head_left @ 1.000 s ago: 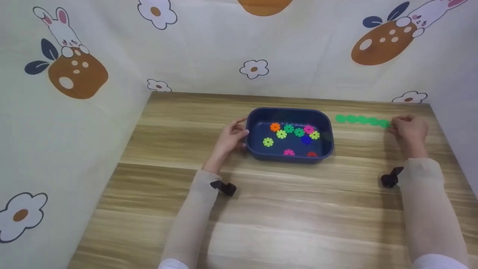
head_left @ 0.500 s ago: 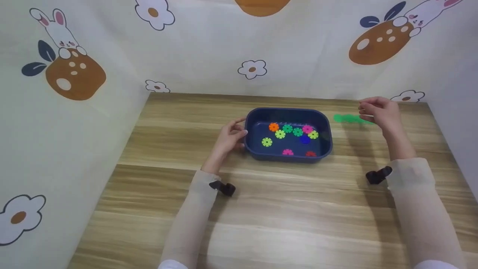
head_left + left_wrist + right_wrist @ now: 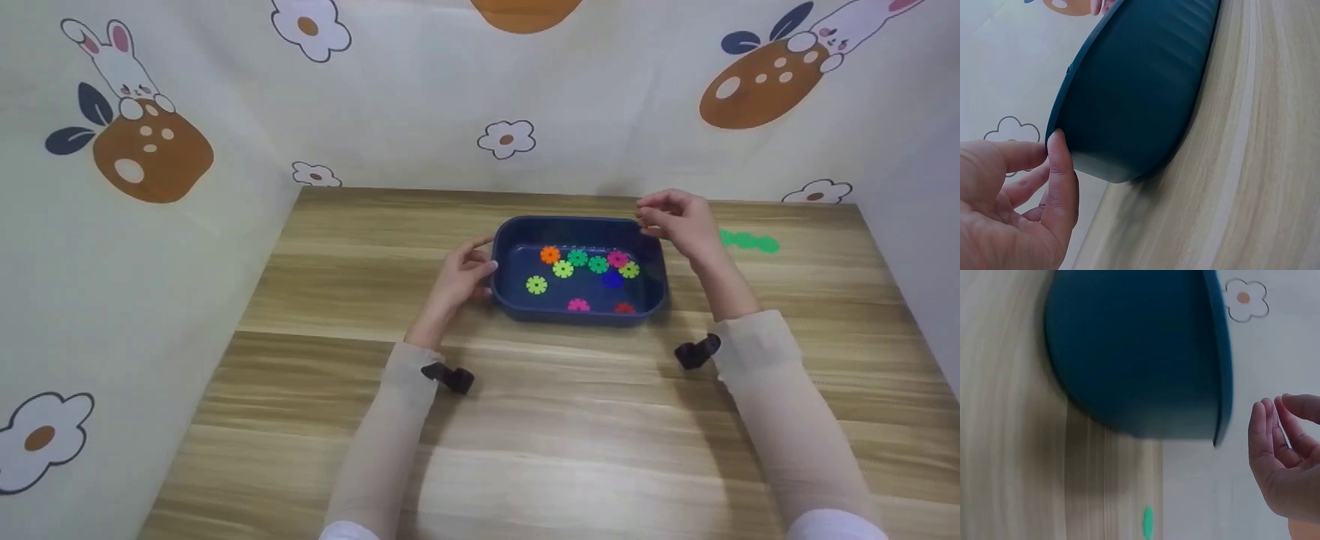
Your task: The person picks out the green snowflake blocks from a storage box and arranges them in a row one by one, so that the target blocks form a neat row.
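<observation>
In the head view, a dark blue tub (image 3: 555, 316) holds several notched discs, among them an orange one (image 3: 550, 255), a blue one (image 3: 613, 279) and a yellow-green one (image 3: 536, 285). My left hand (image 3: 457, 281) grips the tub's left end; the left wrist view shows thumb and finger of that hand (image 3: 1024, 208) at the rim of the tub (image 3: 1129, 95). My right hand (image 3: 688, 229) hovers over the tub's back right corner, fingers loosely bent, nothing visible between them. The right wrist view shows this hand (image 3: 1289, 458) beside the tub (image 3: 1134, 349).
A row of green discs (image 3: 750, 241) lies right of the tub on the wooden table (image 3: 525, 420), partly hidden by my right hand. Patterned cloth (image 3: 405, 97) stands behind the table and along its sides.
My right hand has left the right end of the green row and moved left to the tub's corner, its fingers loosening. My left hand and the tub have stayed in place.
</observation>
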Demonstrator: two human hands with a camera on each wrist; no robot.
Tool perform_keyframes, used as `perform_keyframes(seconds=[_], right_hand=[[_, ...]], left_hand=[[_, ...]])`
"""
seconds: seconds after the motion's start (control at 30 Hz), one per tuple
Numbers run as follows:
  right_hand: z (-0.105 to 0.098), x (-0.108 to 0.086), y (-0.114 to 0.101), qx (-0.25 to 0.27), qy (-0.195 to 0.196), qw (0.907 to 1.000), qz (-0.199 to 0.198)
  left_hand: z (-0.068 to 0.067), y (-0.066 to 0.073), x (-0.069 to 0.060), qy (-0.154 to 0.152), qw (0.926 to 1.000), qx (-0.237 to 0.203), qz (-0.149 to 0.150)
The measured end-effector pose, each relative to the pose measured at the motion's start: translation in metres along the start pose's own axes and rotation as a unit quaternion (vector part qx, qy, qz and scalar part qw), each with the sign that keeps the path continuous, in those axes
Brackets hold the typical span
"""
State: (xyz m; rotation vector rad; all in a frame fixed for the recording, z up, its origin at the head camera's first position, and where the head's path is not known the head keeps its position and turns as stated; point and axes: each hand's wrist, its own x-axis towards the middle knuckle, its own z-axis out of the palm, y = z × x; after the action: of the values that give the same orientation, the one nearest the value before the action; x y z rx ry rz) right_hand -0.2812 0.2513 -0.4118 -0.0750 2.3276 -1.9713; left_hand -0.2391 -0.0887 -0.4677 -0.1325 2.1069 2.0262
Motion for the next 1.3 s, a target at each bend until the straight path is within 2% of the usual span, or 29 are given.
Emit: perform_keyframes(seconds=[0.1, 0.37, 0.5, 0.7, 0.9, 1.03, 1.3], right_hand=[[0.013, 0.003, 0.003, -0.028, -0.011, 0.9995, 0.002], [0.038, 0.007, 0.013, -0.021, -0.031, 0.9992, 0.014], [0.046, 0.008, 0.018, -0.066, -0.032, 0.9969, 0.027], [0.051, 0.011, 0.029, -0.164, -0.053, 0.9842, 0.04], [0.055, 0.014, 0.04, -0.175, -0.097, 0.979, 0.037], [0.061, 0.015, 0.044, -0.195, -0.124, 0.9721, 0.039], [0.074, 0.018, 0.046, -0.268, -0.132, 0.954, 0.029]], left_hand=[[0.0, 0.0, 0.0, 0.0, 1.0, 0.008, 0.005], [0.001, 0.002, 0.001, -0.001, 0.9996, 0.025, 0.01], [0.003, 0.001, 0.003, -0.002, 0.9997, 0.025, 0.005], [0.005, 0.001, 0.004, -0.005, 0.9996, 0.027, 0.002], [0.006, 0.002, 0.003, -0.006, 0.9997, 0.022, 0.005], [0.004, 0.003, 0.001, -0.001, 0.9997, 0.021, 0.009], [-0.001, -0.001, 0.0, -0.002, 0.9999, 0.011, 0.004]])
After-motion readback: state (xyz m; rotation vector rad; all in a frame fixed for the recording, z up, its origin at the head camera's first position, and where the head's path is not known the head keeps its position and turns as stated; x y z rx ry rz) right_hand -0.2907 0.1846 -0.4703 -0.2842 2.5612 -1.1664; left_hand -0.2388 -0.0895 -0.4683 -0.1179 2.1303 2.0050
